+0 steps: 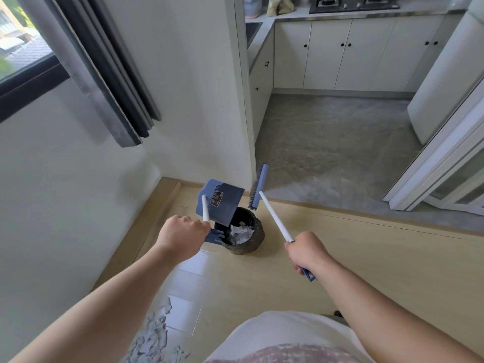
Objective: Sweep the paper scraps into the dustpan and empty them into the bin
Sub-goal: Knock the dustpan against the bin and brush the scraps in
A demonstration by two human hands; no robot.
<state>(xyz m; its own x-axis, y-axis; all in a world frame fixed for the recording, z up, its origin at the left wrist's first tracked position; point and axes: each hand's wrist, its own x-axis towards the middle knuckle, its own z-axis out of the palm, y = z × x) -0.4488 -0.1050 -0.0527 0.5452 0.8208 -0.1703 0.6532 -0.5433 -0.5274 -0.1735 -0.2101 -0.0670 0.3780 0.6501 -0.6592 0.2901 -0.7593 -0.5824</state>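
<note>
Paper scraps [239,233], white and crumpled, lie inside the small round black bin [258,238], which looks partly full; more greyish scraps [154,336] lie in a heap on the pale wooden floor [366,258] near our feet. Our left hand [182,238] is wrapped in a closed grip around the white handle of the blue plastic dustpan [222,199], tipped over the bin's rim. Our right hand [306,254] is closed around the white handle of the blue broom [258,187], raised clear of the floor. We judge the scraps feather-light and easily scattered, the dustpan stiff and light, best held at its handle.
</note>
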